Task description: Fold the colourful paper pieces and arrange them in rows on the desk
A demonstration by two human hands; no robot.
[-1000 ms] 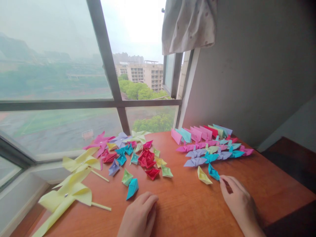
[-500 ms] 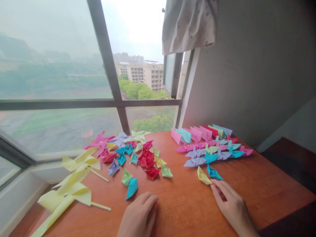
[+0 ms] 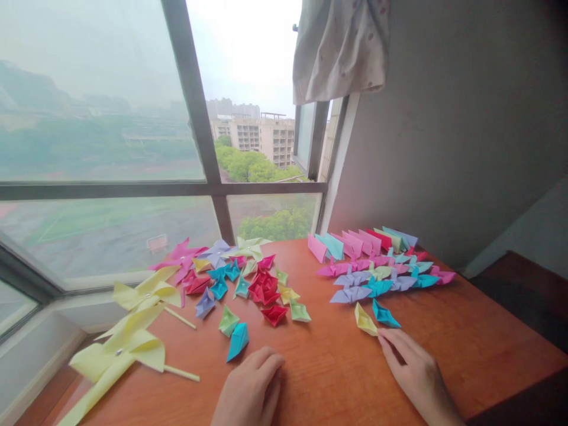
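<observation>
My right hand (image 3: pixel 415 370) lies flat on the wooden table (image 3: pixel 337 367) with its fingers stretched out. Its fingertips touch the near end of a yellow folded paper piece (image 3: pixel 364 319), and a blue folded piece (image 3: pixel 384 315) lies just beside. My left hand (image 3: pixel 249 389) rests palm down near the front edge, fingers loosely curled with nothing in them. A blue paper boat (image 3: pixel 238 340) sits just beyond it.
Several folded paper shapes in red, blue, green and purple (image 3: pixel 261 287) lie mid-table. Rows of pink, purple and teal pieces (image 3: pixel 377 263) line the right back. Yellow paper pinwheels on sticks (image 3: pixel 133 331) lie at the left. A large window (image 3: pixel 133 148) stands behind.
My right hand has slid left from the blue piece to the yellow piece and flattened out. The left hand has stayed put.
</observation>
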